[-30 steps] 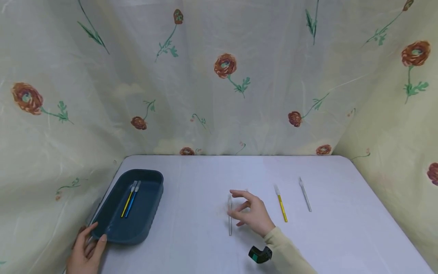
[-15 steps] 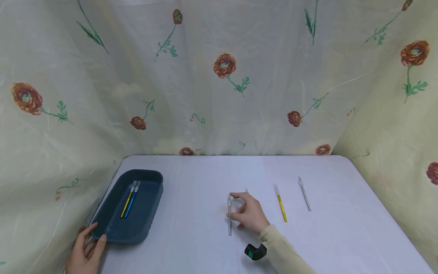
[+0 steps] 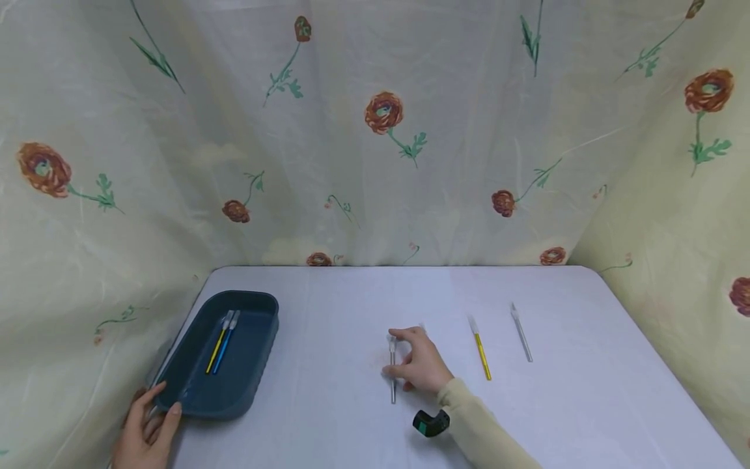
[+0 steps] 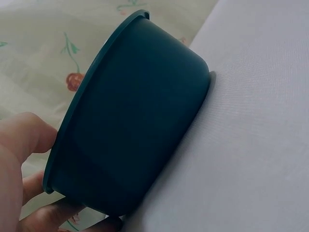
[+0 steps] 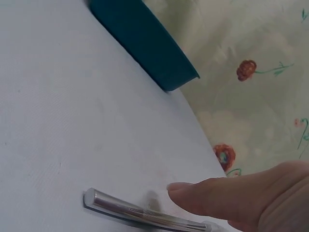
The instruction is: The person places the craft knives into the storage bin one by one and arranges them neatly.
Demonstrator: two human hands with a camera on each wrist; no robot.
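Note:
My left hand (image 3: pixel 146 430) holds the near-left corner of a dark teal plastic tray (image 3: pixel 231 407), thumb and fingers at its rim; the left wrist view shows the fingers curled by the corner. My right hand (image 3: pixel 423 368) is over a silver craft knife (image 3: pixel 393 395) with a clear cap, lying on the table. Its thumb and index finger are spread near the knife; in the right wrist view the thumb (image 5: pixel 207 195) hovers apart from the knife handle. Inside the tray lie a yellow craft knife (image 3: pixel 216 352) and a blue craft knife (image 3: pixel 225 352), side by side.
Right of my right hand lie another yellow craft knife (image 3: pixel 483 357) and another silver craft knife (image 3: pixel 521 335). A clear tip (image 3: pixel 422 327) shows behind the hand, the rest hidden. A flowered curtain (image 3: pixel 457 195) hangs behind the white table (image 3: pixel 328 326).
My right hand has shifted slightly left and down towards the silver craft knife, which lies where it was. My left hand and the tray stay in place.

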